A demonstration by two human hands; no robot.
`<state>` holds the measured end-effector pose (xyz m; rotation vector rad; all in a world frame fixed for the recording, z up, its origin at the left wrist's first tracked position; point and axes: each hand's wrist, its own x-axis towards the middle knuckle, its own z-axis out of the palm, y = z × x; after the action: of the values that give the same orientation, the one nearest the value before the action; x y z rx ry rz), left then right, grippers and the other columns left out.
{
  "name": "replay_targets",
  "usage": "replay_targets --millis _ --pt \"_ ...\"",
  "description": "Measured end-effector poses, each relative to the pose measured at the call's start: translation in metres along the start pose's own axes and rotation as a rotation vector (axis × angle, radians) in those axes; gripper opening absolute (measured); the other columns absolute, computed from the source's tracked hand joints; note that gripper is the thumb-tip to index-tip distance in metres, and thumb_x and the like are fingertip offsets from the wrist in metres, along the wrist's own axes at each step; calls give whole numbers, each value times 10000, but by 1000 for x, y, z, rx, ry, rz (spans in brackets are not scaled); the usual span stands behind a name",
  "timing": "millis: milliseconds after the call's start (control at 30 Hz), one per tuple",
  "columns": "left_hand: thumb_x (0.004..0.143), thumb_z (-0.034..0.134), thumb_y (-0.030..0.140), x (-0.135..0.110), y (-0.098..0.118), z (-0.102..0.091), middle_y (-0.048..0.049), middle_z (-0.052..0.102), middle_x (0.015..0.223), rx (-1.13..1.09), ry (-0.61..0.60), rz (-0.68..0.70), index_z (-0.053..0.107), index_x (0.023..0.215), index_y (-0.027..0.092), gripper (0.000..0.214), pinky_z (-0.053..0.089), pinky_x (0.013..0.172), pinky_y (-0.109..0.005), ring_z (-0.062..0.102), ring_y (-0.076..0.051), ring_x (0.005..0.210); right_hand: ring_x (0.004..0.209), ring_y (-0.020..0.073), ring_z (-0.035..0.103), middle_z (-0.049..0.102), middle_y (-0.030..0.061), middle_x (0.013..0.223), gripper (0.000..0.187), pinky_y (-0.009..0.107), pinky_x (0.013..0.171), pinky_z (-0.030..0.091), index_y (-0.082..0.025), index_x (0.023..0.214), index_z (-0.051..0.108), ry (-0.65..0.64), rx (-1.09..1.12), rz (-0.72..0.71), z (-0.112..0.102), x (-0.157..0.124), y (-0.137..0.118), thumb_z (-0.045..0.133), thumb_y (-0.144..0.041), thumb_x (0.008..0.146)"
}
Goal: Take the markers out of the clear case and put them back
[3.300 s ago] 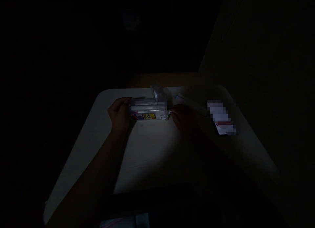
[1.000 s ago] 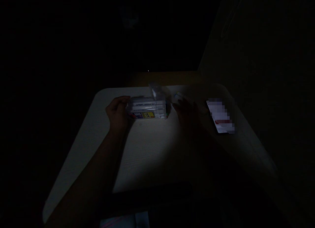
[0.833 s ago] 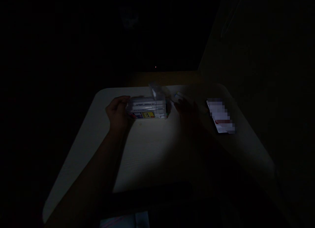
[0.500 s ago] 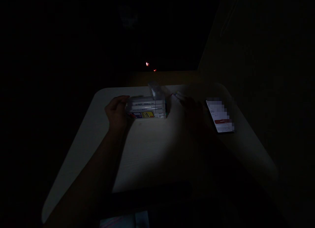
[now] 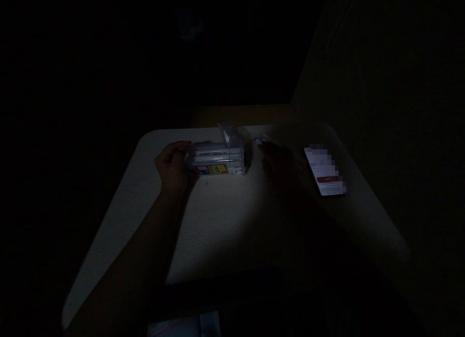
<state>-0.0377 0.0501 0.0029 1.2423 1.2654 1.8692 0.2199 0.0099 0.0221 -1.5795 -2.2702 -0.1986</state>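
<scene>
A clear plastic marker case (image 5: 214,157) lies on its side on the table, its lid (image 5: 228,132) swung up at the right end. Long white markers show through its wall, above a colourful label. My left hand (image 5: 172,165) is closed around the left end of the case. To the right of the case, my right hand (image 5: 279,163) is in deep shadow, its fingertips at a white marker (image 5: 258,140) with a reddish end. The fingers look closed on this marker, though the dimness hides the exact grip. Another pale marker (image 5: 268,137) lies just behind it.
A phone (image 5: 325,174) with a lit screen lies right of my right hand, partly pixelated. The pale table (image 5: 207,216) has rounded corners. At the bottom edge sits a partly visible pale item (image 5: 185,326). The surroundings are nearly black.
My right hand has shifted slightly down, and the reddish-ended marker at its fingertips has moved a little right. Small red lights at the back have vanished. My left hand and the case stay put.
</scene>
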Motion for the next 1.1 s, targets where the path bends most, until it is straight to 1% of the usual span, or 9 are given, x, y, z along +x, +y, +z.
replay_targets --millis 100,233,400,533,700,867,967,1033,1100 --pt "711 555 180 -1 4 2 -14 614 708 -1 12 -5 668 748 140 126 410 612 -254 545 -108 659 1293 203 361 425 73 1392 450 404 1062 282 -178 1325 440 1 113 -98 2 -2 -18 330 -198 888" --pt "717 550 188 -3 7 4 -14 610 694 7 6 -33 664 757 139 130 411 594 -254 537 -102 637 1251 205 387 420 105 1378 442 347 1026 335 -138 1300 471 -7 194 -177 5 -1 -29 340 -168 879" --pt "710 550 191 -3 6 4 -14 619 709 -36 -1 -37 666 760 155 131 422 596 -263 551 -115 655 1142 206 452 519 103 1253 384 338 964 375 -170 1231 546 -33 215 -161 6 2 -25 383 -224 888" --pt "725 552 184 -2 4 2 -14 611 721 3 4 -36 668 778 145 133 398 588 -257 528 -101 640 1100 214 472 558 103 1194 356 347 948 368 -191 1185 586 6 208 -128 4 1 -25 447 -315 882" --pt "726 561 200 0 -2 0 -23 624 736 -1 -7 11 673 762 134 134 400 609 -254 544 -111 674 1034 200 526 623 75 1093 291 350 926 360 -198 1083 633 25 228 -96 2 1 -22 473 -325 875" --pt "699 560 221 1 -4 -1 -11 619 718 18 2 17 688 772 158 160 417 625 -245 551 -107 663 962 195 558 652 70 1010 276 357 894 367 -169 983 652 164 245 -40 6 -3 -13 463 -335 868" --pt "693 561 217 1 -1 0 -13 618 707 34 6 32 691 750 156 154 419 638 -242 557 -109 673 978 212 553 653 84 1025 287 367 899 370 -141 1008 649 271 222 -34 7 -5 -12 487 -315 847" --pt "685 561 207 0 1 2 -12 615 689 -1 14 14 689 741 151 150 418 615 -237 552 -103 641 985 216 549 648 92 1051 311 367 904 377 -131 1063 634 296 225 -86 7 -5 -15 481 -303 854" --pt "679 563 199 0 3 3 -9 615 680 -29 12 2 690 743 150 151 414 592 -229 547 -96 619 983 200 550 641 98 1060 309 343 896 397 -128 1070 631 263 262 -165 6 -4 -19 454 -287 874"
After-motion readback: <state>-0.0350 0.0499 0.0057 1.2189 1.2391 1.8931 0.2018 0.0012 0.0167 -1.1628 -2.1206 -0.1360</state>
